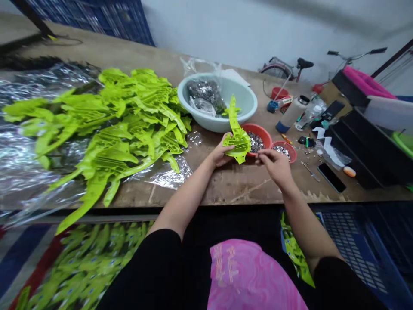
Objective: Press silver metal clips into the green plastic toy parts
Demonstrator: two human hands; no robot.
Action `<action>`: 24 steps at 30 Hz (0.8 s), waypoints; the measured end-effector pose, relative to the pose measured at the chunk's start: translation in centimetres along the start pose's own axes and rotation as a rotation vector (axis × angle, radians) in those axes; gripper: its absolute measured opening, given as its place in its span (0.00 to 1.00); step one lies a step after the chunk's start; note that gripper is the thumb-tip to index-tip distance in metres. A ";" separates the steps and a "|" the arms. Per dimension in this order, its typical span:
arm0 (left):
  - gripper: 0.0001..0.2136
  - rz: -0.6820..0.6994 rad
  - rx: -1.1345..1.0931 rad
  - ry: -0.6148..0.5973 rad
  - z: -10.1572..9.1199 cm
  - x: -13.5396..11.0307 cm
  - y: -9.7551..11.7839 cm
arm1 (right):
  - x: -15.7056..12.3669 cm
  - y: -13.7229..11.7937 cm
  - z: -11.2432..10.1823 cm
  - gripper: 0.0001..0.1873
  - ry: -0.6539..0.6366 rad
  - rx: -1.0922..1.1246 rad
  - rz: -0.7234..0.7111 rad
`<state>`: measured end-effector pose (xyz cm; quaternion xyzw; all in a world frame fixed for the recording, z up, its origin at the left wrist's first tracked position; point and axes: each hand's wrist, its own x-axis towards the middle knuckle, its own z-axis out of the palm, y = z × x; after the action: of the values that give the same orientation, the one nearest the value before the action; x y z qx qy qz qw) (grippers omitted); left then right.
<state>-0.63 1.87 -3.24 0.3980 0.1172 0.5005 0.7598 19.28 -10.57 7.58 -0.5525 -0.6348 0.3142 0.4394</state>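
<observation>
My left hand [222, 151] grips a lime-green moulded plastic part [239, 144], held upright in front of the bowls with its ribbed side showing. Close by on the right, my right hand [275, 165] has thumb and fingertips pinched together; whatever is between them is too small to make out. Behind the held part stands a red bowl [267, 133] of small shiny metal pieces. A smaller red dish [293, 151] with similar bits sits just beyond my right hand. Many matching green parts [129, 125] lie heaped on plastic sheeting to the left.
A pale blue basin [219, 125] holding bagged dark pieces stands at the back. Toward the right are a bottle [293, 113], a screwdriver [310, 171], a phone [331, 177] and a black bin [371, 146]. Below the table's front edge, more green parts [93, 258] fill a container.
</observation>
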 end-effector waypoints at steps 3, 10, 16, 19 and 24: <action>0.29 0.017 0.000 0.022 -0.2 -0.1 0.2 | 6.1 1.9 2.1 0.22 0.107 0.149 0.021; 0.32 0.026 0.014 0.184 2.2 -1.0 1.1 | 9.2 5.4 6.1 0.11 0.326 0.098 -0.333; 0.27 0.265 0.270 0.181 2.4 -1.5 -1.1 | 7.0 4.5 5.9 0.07 0.223 -0.028 -0.446; 0.25 0.386 0.440 0.222 2.0 -1.7 -1.7 | 6.4 3.8 6.2 0.09 0.169 0.014 -0.346; 0.23 0.455 0.593 0.369 1.7 -2.6 -1.7 | 6.1 3.5 6.8 0.08 0.178 0.038 -0.342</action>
<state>0.25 -1.49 -3.94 0.5192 0.2995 0.6630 0.4486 14.57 -3.36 2.93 -0.4537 -0.6719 0.1969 0.5513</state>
